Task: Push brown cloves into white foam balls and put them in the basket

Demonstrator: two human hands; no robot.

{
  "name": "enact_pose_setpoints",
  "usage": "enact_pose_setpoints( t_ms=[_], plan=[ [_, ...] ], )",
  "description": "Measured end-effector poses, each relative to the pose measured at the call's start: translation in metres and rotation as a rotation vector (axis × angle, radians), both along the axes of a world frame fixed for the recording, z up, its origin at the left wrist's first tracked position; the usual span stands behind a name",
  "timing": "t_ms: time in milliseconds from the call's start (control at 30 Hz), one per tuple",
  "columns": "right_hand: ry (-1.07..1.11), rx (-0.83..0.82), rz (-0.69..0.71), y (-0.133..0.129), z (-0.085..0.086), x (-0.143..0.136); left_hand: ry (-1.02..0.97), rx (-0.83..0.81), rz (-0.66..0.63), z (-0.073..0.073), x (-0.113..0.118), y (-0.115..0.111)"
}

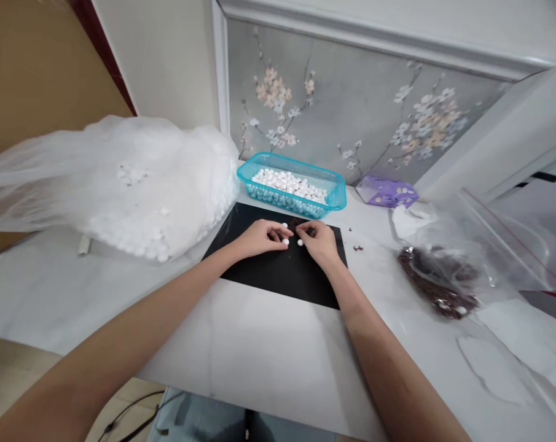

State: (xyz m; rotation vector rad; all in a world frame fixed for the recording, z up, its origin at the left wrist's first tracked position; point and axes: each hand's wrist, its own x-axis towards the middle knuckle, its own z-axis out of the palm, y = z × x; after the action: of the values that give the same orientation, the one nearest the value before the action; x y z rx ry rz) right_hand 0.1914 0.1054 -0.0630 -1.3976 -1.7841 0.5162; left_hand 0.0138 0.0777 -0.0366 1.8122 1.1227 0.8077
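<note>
Above a black mat, my left hand has its thumb and fingers closed around a small white ball. A second white ball shows by its fingertips. Facing it, my right hand has its fingertips pinched together; whatever is between them is too small to make out. Under that hand's fingers another white ball is visible. Small dark brown pieces lie on the mat just beyond the fingertips, partly hidden by my right hand.
Behind the mat stands a blue plastic basket holding many white balls. A large translucent bag of white balls fills the left. On the right lie a clear bag of brown pieces, a purple packet and loose brown bits.
</note>
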Motion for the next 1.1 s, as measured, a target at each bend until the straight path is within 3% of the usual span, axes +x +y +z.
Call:
enact_pose_setpoints(
  t_ms=[133,300,667,1100],
  plan=[
    [-0.048,0.139,-0.064,-0.013,0.009,-0.003,-0.031,0.01,0.087,-0.005,0.0,0.002],
    [-0.231,0.274,0.04,-0.029,0.016,-0.011,0.018,0.031,0.131,-0.005,0.0,0.0],
    [-0.342,0.309,0.187,-0.031,0.014,-0.011,0.012,0.004,0.125,-0.004,0.0,0.002],
    [-0.213,0.303,0.32,-0.032,0.014,-0.008,-0.015,-0.001,0.12,-0.005,0.0,0.001]
  ],
)
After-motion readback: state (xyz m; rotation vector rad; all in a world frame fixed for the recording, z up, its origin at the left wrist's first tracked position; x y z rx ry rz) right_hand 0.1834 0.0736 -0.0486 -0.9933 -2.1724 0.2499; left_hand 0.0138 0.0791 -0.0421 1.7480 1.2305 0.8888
